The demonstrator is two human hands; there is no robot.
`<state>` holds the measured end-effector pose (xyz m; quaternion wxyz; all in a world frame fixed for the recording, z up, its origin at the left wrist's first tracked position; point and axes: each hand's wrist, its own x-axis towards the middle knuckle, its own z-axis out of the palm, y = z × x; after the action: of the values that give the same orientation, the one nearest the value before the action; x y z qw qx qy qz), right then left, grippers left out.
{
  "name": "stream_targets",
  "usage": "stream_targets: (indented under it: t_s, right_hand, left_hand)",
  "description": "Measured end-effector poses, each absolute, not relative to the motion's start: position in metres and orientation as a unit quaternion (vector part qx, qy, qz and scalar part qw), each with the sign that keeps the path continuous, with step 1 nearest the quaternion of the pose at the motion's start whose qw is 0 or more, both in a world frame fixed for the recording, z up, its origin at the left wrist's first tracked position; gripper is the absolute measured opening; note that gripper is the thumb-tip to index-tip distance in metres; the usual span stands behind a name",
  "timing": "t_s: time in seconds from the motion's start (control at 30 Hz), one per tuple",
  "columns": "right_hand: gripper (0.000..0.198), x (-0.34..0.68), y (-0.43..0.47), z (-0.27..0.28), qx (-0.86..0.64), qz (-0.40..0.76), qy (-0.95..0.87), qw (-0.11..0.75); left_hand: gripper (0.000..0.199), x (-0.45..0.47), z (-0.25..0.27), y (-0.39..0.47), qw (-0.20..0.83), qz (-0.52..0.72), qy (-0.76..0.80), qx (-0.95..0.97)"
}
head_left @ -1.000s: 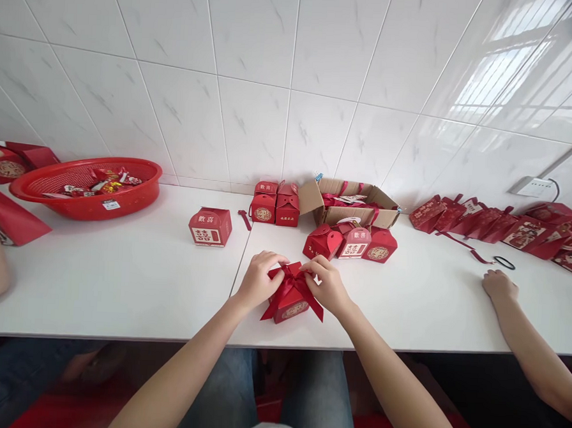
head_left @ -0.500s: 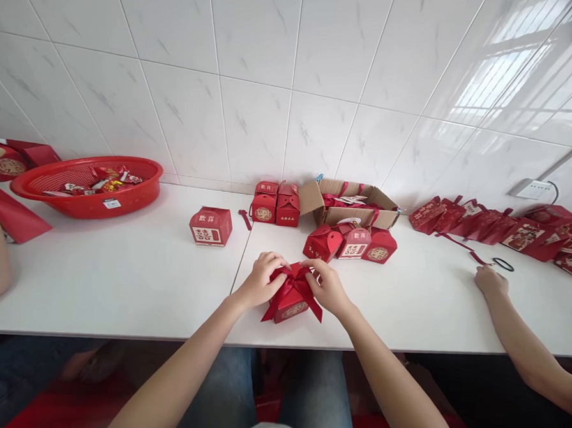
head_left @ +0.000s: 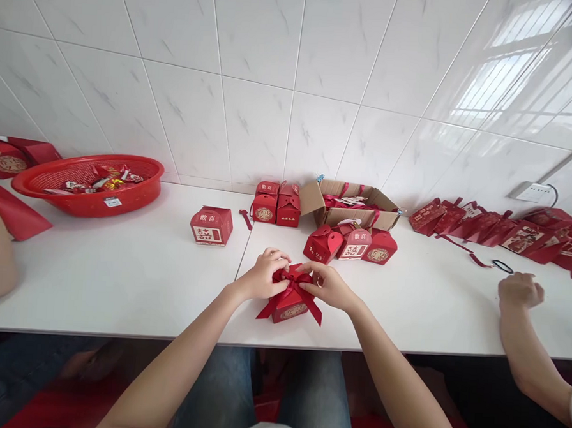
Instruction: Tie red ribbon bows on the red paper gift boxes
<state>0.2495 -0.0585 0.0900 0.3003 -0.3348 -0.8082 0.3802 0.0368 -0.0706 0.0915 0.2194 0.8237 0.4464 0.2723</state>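
A red gift box [head_left: 290, 311] with a gold round emblem stands near the table's front edge, right before me. On its top lies a dark red ribbon bow [head_left: 292, 283], its two tails spread down over the front corners. My left hand [head_left: 267, 274] pinches the bow's left loop between thumb and fingers. From the other side my right hand [head_left: 329, 285] grips the right loop the same way. Both hands are close to the knot, and the fingertips partly cover the loops.
Behind are several red boxes [head_left: 351, 244] and an open cardboard carton [head_left: 357, 216] holding ribbons. A single red box [head_left: 211, 226] stands left, near a red basket [head_left: 143, 190] of wrapped sweets. At right, a co-worker's hand [head_left: 520, 290] is near a black ring [head_left: 502, 266] and several red bags [head_left: 463, 220].
My fingers have shifted slightly on the bow, and its left tail spreads a little further left. The co-worker's hand at right has moved right, away from the ribbon strip.
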Motion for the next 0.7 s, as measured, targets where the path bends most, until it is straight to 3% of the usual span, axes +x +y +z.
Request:
stream_targets:
  t_s: [0.23, 0.37, 0.57, 0.7]
  right_hand:
    - [0.029, 0.252, -0.059, 0.092, -0.341, 0.503, -0.745, 0.277]
    - [0.024, 0.247, -0.059, 0.088, -0.396, 0.452, -0.74, 0.302]
    - [0.025, 0.23, -0.059, 0.083, -0.461, 0.325, -0.757, 0.329]
    - [0.026, 0.227, -0.06, 0.082, -0.466, 0.305, -0.765, 0.322]
  left_hand:
    - [0.01, 0.039, 0.091, -0.073, 0.294, 0.307, 0.461, 0.779]
    - [0.019, 0.04, 0.09, -0.073, 0.306, 0.342, 0.48, 0.747]
    - [0.015, 0.04, 0.086, -0.07, 0.316, 0.344, 0.489, 0.737]
    - [0.015, 0.039, 0.084, -0.068, 0.309, 0.346, 0.493, 0.736]
